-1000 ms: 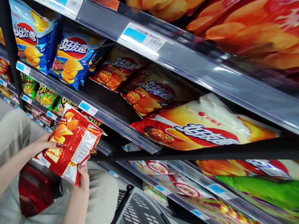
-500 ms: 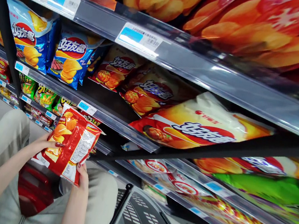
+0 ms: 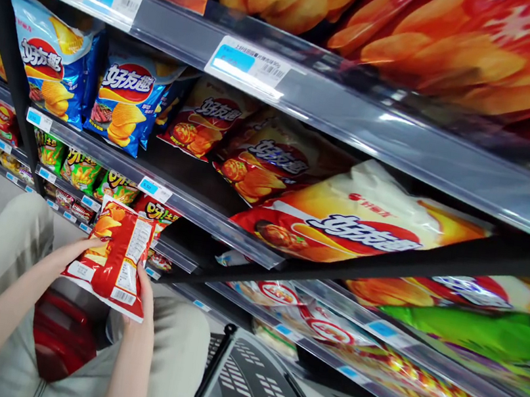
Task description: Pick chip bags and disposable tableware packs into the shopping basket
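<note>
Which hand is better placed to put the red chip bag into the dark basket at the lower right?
Probably the right hand. It grips the red chip bag at its lower right corner, nearer the dark basket. The left hand holds the far left edge.

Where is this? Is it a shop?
Most likely a supermarket snack aisle. Shelves are packed with chip bags, each shelf edge carries price tags, and a black shopping basket sits below. Both hands hold a red chip bag.

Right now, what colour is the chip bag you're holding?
Red chip bag, white label panel; head view.
</note>
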Tool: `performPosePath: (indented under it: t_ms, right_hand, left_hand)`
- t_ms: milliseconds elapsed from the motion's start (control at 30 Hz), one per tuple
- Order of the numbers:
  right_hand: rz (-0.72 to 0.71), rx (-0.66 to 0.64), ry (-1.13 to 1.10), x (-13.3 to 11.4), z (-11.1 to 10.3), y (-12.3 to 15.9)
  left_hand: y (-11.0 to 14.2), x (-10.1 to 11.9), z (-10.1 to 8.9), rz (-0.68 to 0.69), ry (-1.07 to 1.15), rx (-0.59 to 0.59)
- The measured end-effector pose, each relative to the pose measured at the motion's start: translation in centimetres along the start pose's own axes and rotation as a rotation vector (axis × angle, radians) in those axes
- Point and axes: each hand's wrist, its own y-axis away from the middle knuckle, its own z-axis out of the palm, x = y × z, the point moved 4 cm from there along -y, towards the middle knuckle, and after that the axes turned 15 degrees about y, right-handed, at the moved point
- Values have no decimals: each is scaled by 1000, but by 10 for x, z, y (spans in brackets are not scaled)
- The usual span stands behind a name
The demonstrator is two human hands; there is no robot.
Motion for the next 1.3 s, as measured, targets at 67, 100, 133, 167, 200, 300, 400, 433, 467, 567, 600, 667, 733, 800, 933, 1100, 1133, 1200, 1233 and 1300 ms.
performPosePath:
  t_ms: [67,100,133,167,200,300,400,433,467,567,600,667,733,800,933,1100,1133,1200,1233,1300]
  right_hand:
    - [-8,-25,-1,1,-1,-1]
    - [-12,-33,-2,1,-1,-2]
    - [-15,-38,-3,1,-2,-2]
    - [-16,-39,-4,1,-3,-2]
    - [-16,-40,-4,2,-4,-2]
    - [-16,-44,-1,2,-5,-2]
    - [-23,-40,7,2,-4,-2]
    - [-24,-29,13,2,-4,-1]
    - [-28,-17,22,2,-5,-1]
    - [-70,13,63,1,-8,2]
    - [-93,19,79,0,-10,3]
    - [-140,17,114,-1,-15,6]
    - [-174,-22,157,-3,-17,10]
    - [-219,-93,225,-11,-14,18]
    - [-381,-197,570,-39,9,51]
    - [-637,-10,946,-63,32,99]
    - [-650,47,965,-61,30,105]
    - [-654,141,909,-52,13,115]
    - [-654,170,838,-46,0,121]
    - [-654,223,668,-35,-40,135]
  left_hand:
    - [-1,0,-1,-9,4,-5]
    - [-1,0,-1,-13,6,-4]
    - [-1,0,-1,-15,9,-1]
    - [0,0,-1,-18,12,4]
    - [0,-1,-1,-22,14,8]
    - [1,-1,1,-25,15,5]
    - [3,0,4,-13,8,8]
    - [4,0,4,-1,1,15]
    - [5,0,5,18,-10,18]
    - [10,4,5,103,-66,0]
    - [11,5,5,133,-90,-9]
    - [14,6,4,189,-133,-30]
    - [17,6,4,215,-154,-77]
    - [19,6,4,217,-170,-116]
    - [20,7,-1,209,-244,-30]
    - [9,9,-23,223,-426,91]
    - [5,6,-28,198,-462,120]
    - [-3,-8,-30,72,-574,73]
    - [-5,-17,-26,22,-639,-5]
    - [-6,-33,-12,11,-737,-242]
